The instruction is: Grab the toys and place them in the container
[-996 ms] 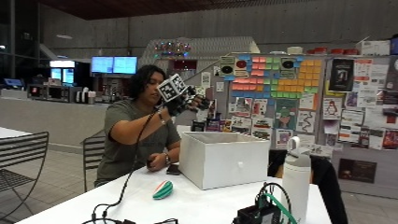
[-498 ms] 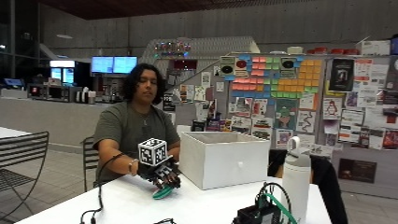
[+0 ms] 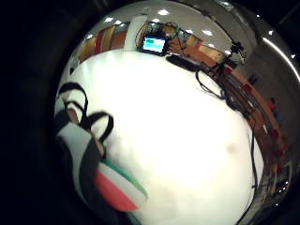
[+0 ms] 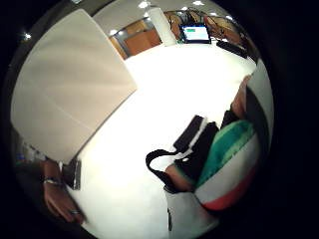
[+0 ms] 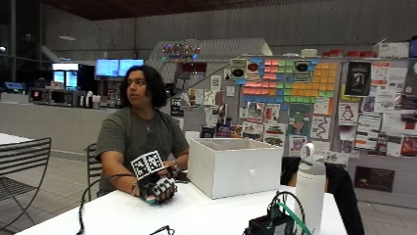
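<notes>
Lifted slightly since half a second ago, the right hand [image 5: 158, 188] curls its grip around the green, white and red striped toy [image 4: 229, 167], just above the table [image 5: 215, 215], beside the white container [image 5: 238, 166]; the toy's long axis cannot be told.

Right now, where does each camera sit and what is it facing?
Outside view: across the table, facing the seated person, the white container and the gloved right hand.
Thumb-side palm view: on the right palm, facing the table, container and the bare hand; straps and fingers show.
Little-finger-side palm view: same palm, over bare table; straps show.
Both palm views share the striped toy the hand holds.
</notes>
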A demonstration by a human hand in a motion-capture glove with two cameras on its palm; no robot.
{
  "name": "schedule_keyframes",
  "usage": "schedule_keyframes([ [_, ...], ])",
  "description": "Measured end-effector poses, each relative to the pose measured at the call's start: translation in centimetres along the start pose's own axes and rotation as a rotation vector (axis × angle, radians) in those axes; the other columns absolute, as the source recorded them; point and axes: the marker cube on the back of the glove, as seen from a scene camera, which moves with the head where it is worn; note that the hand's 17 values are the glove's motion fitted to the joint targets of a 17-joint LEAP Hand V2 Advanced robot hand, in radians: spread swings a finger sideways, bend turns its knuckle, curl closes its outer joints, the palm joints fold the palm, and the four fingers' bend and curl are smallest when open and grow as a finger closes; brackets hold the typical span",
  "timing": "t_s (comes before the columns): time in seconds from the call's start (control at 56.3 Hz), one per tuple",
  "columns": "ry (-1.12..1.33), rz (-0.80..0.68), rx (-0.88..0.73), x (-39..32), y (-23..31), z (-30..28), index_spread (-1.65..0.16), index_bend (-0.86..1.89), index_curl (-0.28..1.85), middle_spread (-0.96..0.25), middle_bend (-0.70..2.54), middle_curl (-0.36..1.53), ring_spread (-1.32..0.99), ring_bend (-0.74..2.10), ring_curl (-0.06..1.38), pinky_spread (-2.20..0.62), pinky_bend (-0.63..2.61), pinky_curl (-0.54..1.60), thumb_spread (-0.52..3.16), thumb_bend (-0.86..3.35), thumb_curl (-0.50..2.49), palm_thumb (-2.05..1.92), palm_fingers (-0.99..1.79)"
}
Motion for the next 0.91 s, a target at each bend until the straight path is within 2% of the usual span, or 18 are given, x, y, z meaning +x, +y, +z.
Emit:
schedule_keyframes([
  [0.142, -0.120, 0.009, 0.051, -1.8, 0.4, -4.3, -0.36, 0.57, 0.81, -0.37, 1.06, 0.84, -0.39, 1.38, 0.63, -0.41, 1.04, 0.54, 1.31, 0.17, 0.48, 0.36, 1.34],
  [0.32, -0.324, -0.114, 0.252, -9.7, -1.0, -16.1, -0.33, 0.69, 0.90, -0.35, 1.21, 0.89, -0.36, 1.49, 0.66, -0.43, 1.12, 0.60, 1.32, 0.17, 0.54, 0.37, 1.24],
  [0.373, -0.391, -0.222, 0.301, -12.0, -2.2, -19.9, -0.33, 0.72, 0.92, -0.34, 1.23, 0.89, -0.35, 1.51, 0.66, -0.43, 1.13, 0.62, 1.32, 0.16, 0.56, 0.37, 1.22],
  [0.427, -0.448, -0.440, 0.384, -15.1, -3.1, -24.3, -0.32, 0.74, 0.93, -0.33, 1.25, 0.90, -0.34, 1.52, 0.67, -0.44, 1.14, 0.63, 1.32, 0.16, 0.58, 0.37, 1.20],
  [0.533, -0.625, -0.597, 0.421, -20.5, -6.2, -31.5, -0.31, 0.76, 0.95, -0.31, 1.28, 0.90, -0.33, 1.55, 0.66, -0.44, 1.15, 0.65, 1.32, 0.15, 0.61, 0.36, 1.19],
  [0.604, -0.586, -0.549, 0.458, -24.1, -10.0, -34.4, -0.30, 0.77, 0.96, -0.30, 1.29, 0.89, -0.33, 1.56, 0.66, -0.45, 1.16, 0.66, 1.32, 0.14, 0.63, 0.36, 1.18],
  [0.676, -0.568, -0.415, 0.443, -26.1, -14.2, -35.8, -0.30, 0.77, 0.97, -0.29, 1.30, 0.89, -0.32, 1.56, 0.66, -0.45, 1.16, 0.67, 1.31, 0.13, 0.65, 0.35, 1.17],
  [0.747, -0.603, -0.452, 0.435, -28.0, -16.9, -36.6, -0.29, 0.78, 0.98, -0.29, 1.31, 0.89, -0.32, 1.57, 0.66, -0.45, 1.16, 0.68, 1.30, 0.13, 0.67, 0.35, 1.17],
  [0.907, -0.489, -0.302, 0.405, -28.7, -23.9, -35.2, -0.28, 0.78, 0.99, -0.27, 1.33, 0.88, -0.31, 1.56, 0.64, -0.44, 1.14, 0.68, 1.29, 0.11, 0.71, 0.34, 1.15],
])
